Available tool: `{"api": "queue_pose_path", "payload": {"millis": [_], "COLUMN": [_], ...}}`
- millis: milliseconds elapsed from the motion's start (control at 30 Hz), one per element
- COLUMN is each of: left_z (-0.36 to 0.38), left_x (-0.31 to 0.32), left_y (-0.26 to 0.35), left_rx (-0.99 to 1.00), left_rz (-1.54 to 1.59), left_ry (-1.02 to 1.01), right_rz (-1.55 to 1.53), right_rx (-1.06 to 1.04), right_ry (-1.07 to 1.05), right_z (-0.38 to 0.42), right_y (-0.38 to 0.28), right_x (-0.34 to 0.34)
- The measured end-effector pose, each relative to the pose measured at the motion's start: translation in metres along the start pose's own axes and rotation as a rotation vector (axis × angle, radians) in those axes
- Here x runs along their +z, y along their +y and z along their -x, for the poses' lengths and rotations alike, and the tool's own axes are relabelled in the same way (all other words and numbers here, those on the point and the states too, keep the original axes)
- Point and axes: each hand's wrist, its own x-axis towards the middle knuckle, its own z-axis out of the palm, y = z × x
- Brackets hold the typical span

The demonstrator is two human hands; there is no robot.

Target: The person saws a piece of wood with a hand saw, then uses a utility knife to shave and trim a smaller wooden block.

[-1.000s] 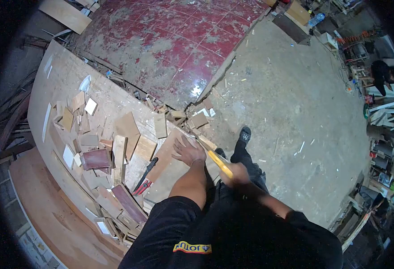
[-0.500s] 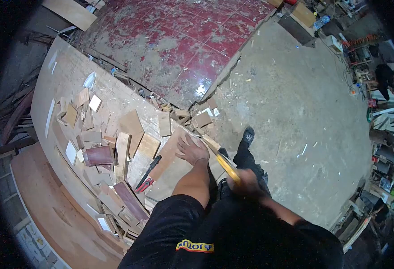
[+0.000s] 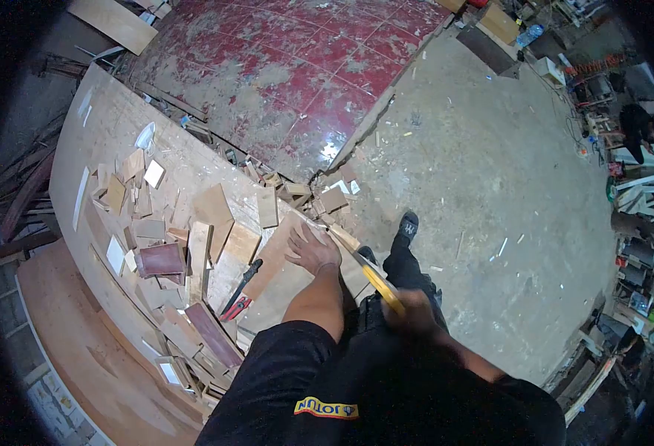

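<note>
My left hand lies with spread fingers on a brown wooden board at the edge of the worktable, pressing down from above. My right hand, partly in shadow, is wrapped round the yellow handle of what looks like a hand saw. Its narrow blade is seen nearly edge-on and points up-left to the board's edge, just right of my left fingers. Whether the teeth touch the wood cannot be made out. Left of the board rests a black-and-red hand tool.
Wood offcuts crowd the worktable on the left. More scraps lie on the floor past its corner. Dusty red tiles meet grey concrete at a raised edge. Another person is at the far right among timber and tools.
The saw and my right hand have shifted slightly down and to the right. My left hand stays on the board, and the whole view has drifted a little left.
</note>
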Motion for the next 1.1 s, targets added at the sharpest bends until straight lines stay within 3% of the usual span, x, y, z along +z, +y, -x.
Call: {"api": "queue_pose_path", "payload": {"millis": [67,233,333,400,500,567,633,767,833,933,1033,1100], "left_z": [0.003,0.003,0.002,0.004,0.003,0.002,0.001,0.003,0.003,0.005,0.001,0.003], "left_x": [0.001,-0.003,-0.004,-0.004,-0.012,-0.012,-0.004,-0.008,-0.005,-0.003,0.000,-0.001], "left_y": [-0.004,-0.004,-0.001,-0.001,0.004,0.001,-0.003,-0.002,0.000,-0.002,0.000,-0.002], "left_rx": [0.005,0.022,-0.008,0.013,0.009,-0.013,0.000,0.017,0.002,0.031,0.028,0.028], "left_rz": [-0.016,-0.012,0.016,0.007,0.003,-0.008,0.009,-0.003,-0.033,0.010,0.002,0.001], "left_ry": [0.016,0.004,-0.009,0.023,0.000,-0.062,-0.041,-0.057,-0.009,0.021,0.040,0.043], "right_rz": [-0.080,-0.123,-0.007,0.050,-0.041,-0.008,0.111,0.081,-0.039,0.056,0.027,0.020], "right_rx": [0.225,0.189,0.046,0.313,0.409,0.062,0.298,0.288,0.103,0.308,0.156,0.216], "right_ry": [-0.114,-0.072,-0.129,-0.303,-0.311,-0.007,-0.189,-0.122,-0.196,-0.295,-0.175,-0.167], "right_z": [-0.045,-0.059,-0.026,-0.007,-0.021,-0.039,-0.079,-0.065,-0.036,-0.016,-0.020,-0.047], "right_y": [0.007,-0.006,-0.027,-0.055,-0.060,-0.024,-0.044,-0.030,-0.017,-0.066,-0.036,-0.029], "right_x": [0.031,0.033,-0.010,-0.051,-0.046,0.012,0.029,0.030,0.008,-0.040,-0.011,0.018]}}
